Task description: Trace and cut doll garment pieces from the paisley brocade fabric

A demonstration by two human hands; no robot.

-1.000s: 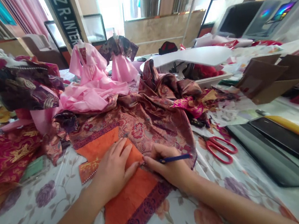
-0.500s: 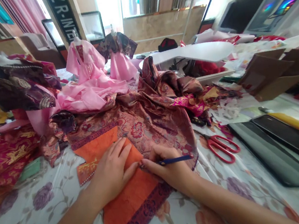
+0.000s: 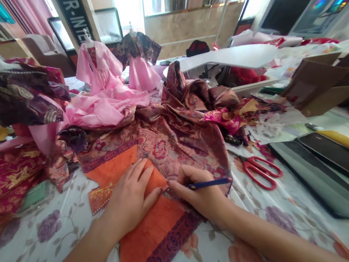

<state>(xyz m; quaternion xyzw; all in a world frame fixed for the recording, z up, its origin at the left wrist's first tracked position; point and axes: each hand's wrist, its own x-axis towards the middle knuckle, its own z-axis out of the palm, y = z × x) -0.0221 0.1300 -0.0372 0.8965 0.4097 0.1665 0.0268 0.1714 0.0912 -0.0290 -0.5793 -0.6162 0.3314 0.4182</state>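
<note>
In the head view, the left hand lies flat with fingers open, pressing an orange cloth at lower centre. The right hand has its fingers closed around a blue pencil, tip at the cloth's edge. Red scissors lie just right; pink doll dresses stand upper left.

The left hand rests flat on a fabric panel, which lies on the table cover. Just right of it, the right hand holds a pencil on the panel's edge. Behind them lies heaped brocade, with two doll mannequins beyond it. Scissors lie to the right, beside flat cases.
</note>
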